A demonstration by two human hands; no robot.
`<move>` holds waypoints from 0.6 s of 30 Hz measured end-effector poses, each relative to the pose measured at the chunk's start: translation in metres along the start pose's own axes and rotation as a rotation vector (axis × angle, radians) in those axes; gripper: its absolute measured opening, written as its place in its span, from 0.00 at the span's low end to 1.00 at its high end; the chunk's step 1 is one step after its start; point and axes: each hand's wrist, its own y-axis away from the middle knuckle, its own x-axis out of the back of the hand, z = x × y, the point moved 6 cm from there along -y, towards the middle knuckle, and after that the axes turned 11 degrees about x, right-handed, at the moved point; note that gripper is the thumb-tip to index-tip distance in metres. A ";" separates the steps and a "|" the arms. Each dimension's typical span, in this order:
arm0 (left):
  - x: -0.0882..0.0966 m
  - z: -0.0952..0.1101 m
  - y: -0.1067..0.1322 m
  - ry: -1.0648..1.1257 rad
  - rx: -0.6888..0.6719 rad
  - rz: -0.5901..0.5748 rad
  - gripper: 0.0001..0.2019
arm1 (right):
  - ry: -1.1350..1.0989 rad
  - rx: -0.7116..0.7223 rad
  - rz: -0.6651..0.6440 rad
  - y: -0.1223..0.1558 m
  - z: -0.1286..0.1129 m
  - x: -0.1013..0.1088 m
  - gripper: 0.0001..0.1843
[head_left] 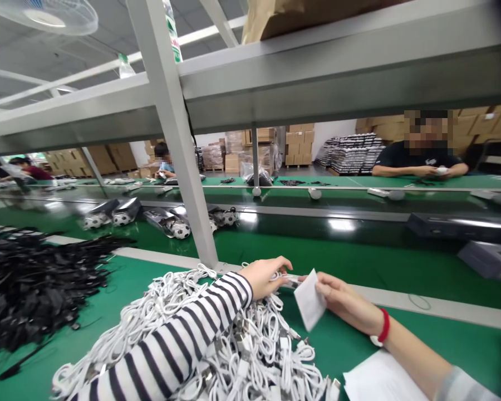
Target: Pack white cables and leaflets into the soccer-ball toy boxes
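Note:
A big heap of white USB cables (259,351), each bundled in loops, lies on the green table before me. My left hand (269,277), in a striped sleeve, reaches over the far edge of this heap. Its fingers are closed on a white cable, whose end points toward my right hand. My right hand (342,298), with a red band at the wrist, pinches a folded white paper (311,301) between thumb and fingers. More white paper sheets (376,379) lie on the table below my right forearm.
Black straps (33,284) are piled at the left. Past the table's pale edge runs a green conveyor (317,245) with bagged football-patterned items (179,229) and dark boxes (455,225). A grey post (179,145) and overhead shelf stand ahead. A co-worker (417,159) sits across.

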 end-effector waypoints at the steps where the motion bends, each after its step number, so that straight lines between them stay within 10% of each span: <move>1: -0.001 0.002 0.000 0.008 -0.010 -0.014 0.15 | -0.010 -0.002 -0.020 -0.001 0.002 -0.008 0.10; 18: -0.013 0.001 -0.001 0.092 0.019 -0.111 0.14 | 0.033 0.026 0.049 -0.008 0.012 -0.020 0.15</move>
